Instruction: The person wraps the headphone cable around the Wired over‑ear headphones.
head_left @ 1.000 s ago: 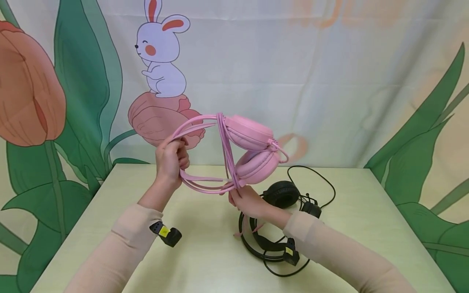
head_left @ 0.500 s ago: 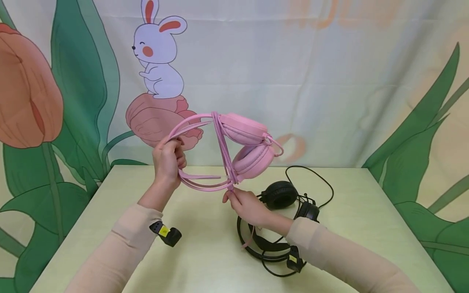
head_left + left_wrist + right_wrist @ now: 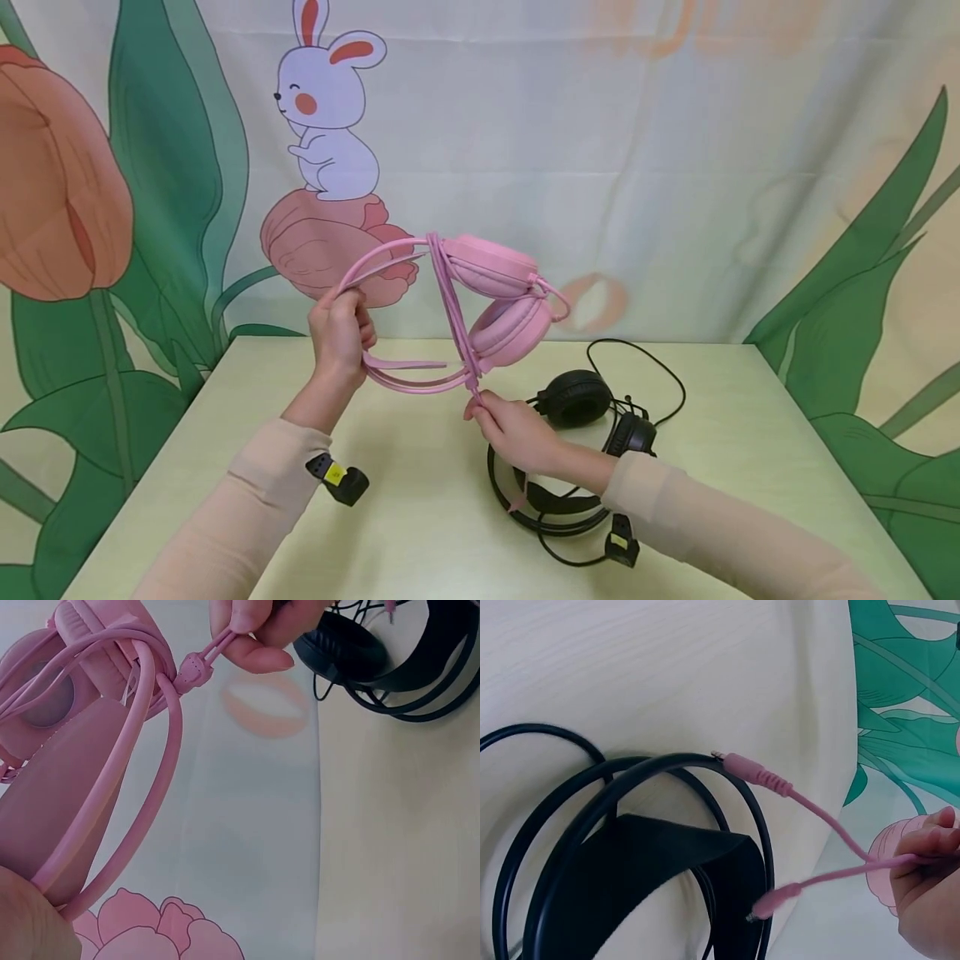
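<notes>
Pink headphones (image 3: 510,332) are held up above the table, ear cups to the right, with their cable (image 3: 452,308) wound several times across the headband. My left hand (image 3: 339,335) grips the top of the headband (image 3: 161,784). Below the lower ear cup, my right hand (image 3: 519,432) pinches the cable just past a small pink splitter (image 3: 195,671). Two pink audio plugs (image 3: 742,766) dangle from that hand on short leads, seen in the right wrist view overlapping the black headphones' headband.
Black headphones (image 3: 576,398) lie on the pale table (image 3: 720,467) under and behind my right forearm, their thin black cable (image 3: 667,373) looping out behind and in front. A printed curtain (image 3: 525,125) with a rabbit and tulips hangs behind the table.
My right hand has moved slightly down from the headband, drawing the splitter end of the cable away from it. The pink headphones have shifted a little left, still in my left hand.
</notes>
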`<state>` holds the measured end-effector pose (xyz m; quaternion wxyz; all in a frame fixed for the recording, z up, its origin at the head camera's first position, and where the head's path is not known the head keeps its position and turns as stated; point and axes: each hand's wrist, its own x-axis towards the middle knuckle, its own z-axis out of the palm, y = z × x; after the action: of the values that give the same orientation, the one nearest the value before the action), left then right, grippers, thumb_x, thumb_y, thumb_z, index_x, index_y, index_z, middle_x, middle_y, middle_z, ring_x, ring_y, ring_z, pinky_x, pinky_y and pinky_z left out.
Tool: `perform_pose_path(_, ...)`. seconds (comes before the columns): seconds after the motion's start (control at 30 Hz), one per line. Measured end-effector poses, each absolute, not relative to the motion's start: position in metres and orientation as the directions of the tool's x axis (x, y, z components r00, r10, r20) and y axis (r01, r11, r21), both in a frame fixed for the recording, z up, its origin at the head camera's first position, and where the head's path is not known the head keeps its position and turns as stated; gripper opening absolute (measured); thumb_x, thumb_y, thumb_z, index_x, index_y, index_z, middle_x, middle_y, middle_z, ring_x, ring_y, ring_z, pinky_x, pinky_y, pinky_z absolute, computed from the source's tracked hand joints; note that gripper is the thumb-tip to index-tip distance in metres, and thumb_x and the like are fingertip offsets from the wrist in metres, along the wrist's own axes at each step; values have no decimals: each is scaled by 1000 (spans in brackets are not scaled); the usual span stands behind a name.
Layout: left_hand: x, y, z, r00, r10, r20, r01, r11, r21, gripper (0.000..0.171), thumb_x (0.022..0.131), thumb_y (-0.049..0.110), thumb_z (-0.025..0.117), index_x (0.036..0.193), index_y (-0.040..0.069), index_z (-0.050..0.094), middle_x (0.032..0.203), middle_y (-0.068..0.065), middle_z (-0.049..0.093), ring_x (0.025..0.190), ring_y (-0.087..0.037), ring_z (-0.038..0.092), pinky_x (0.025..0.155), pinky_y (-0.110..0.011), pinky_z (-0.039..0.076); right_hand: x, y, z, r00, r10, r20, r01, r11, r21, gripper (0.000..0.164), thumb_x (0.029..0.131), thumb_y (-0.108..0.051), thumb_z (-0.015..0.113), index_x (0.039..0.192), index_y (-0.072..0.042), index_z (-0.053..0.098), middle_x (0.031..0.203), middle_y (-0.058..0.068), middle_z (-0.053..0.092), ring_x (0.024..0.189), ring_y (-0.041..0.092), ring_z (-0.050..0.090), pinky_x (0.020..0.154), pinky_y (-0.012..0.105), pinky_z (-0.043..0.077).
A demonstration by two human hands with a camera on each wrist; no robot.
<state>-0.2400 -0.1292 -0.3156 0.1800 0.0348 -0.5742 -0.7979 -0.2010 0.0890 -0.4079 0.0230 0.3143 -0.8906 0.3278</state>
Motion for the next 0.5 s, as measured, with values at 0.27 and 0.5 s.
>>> perform_pose_path(0.27,-241,-135,-318,-915,-384,127,224,-222,949,18,86,7,42,69,9,41,48,4,33,35,-8,28,36,-19,22,-193,101,-402,-786,-593,175,-576,599,-557,22,98,-17,38,104,-12,59,56,-9,33,43,3,27,42,19,31)
perform_pose_path(0.5,-244,-140,-330,-903,-419,92,178,-169,969,16,88,10,43,73,9,45,48,4,34,35,-8,29,35,-19,24,-190,113,-393,-702,-688,182,-699,618,-360,19,98,-20,39,100,-16,58,84,-7,65,64,2,50,61,21,45)
